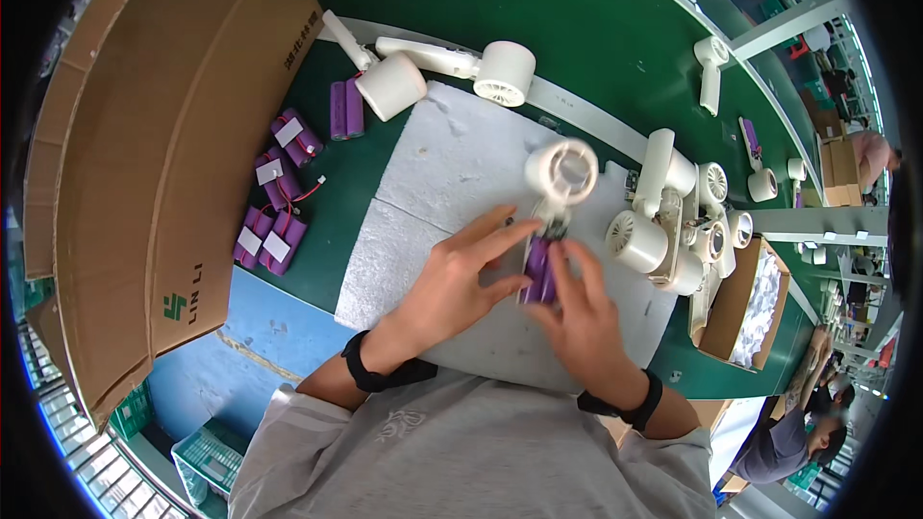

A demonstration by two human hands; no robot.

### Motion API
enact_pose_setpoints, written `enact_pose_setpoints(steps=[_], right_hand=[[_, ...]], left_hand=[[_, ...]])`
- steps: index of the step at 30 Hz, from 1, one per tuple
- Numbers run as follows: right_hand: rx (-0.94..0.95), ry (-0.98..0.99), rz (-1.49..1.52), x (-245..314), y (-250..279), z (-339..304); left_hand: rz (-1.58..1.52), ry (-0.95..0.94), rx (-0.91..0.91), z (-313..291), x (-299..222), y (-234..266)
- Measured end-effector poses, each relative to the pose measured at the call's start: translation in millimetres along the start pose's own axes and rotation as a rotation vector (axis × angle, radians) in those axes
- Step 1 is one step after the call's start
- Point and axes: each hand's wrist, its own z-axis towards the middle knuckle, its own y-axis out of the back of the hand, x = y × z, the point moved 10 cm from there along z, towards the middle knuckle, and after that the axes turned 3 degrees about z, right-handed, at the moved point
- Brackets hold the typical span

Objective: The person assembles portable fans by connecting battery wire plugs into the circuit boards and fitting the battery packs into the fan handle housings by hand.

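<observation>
White fan unit: held above the white foam sheet (413, 168), its round head pointed away from the body; the white fan unit (561, 171) is blurred, and the details of its neck cannot be made out.
Purple battery pack: seen lying along the handle of the unit; the purple battery pack (540, 274) is partly covered by fingers, and its underside is hidden.
Left grip: the left grip (444, 281) is closed on the unit, with fingertips at the neck and thumb against the pack's side; some fingers are hidden behind others.
Right grip: the right grip (586, 312) is closed on the unit's lower part, with fingertips laid on the pack; the contact beneath cannot be seen.
Right-hand cluster: white fan parts (654, 242) are heaped at the sheet's edge, so overlapped that their number cannot be told.
Small carton: white pieces are contained in the small open carton (709, 334), too small to be identified.
Far side: two fans (505, 72) are laid near the sheet's upper left corner.
Left side: loose purple packs (284, 190) with red wires are grouped on the green bench (577, 0); white labels are borne by several.
Large cardboard box: the left edge of the bench is hidden by the large cardboard box (183, 135).
Right rim: a co-worker (774, 452) is shown small and bent by the lens.
</observation>
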Motion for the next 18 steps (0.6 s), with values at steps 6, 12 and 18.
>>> enact_pose_setpoints(steps=[6,12,18], right_hand=[[-0.194,-0.171,-0.112,-5,47,66],[0.079,-0.161,0.075,-4,49,84],[0.027,0.193,-0.197,18,0,223]], left_hand=[[0.026,0.065,-0.116,-5,6,23],[0.420,0.017,-0.230,-13,-22,86],[0.975,0.122,-0.603,-19,-28,147]])
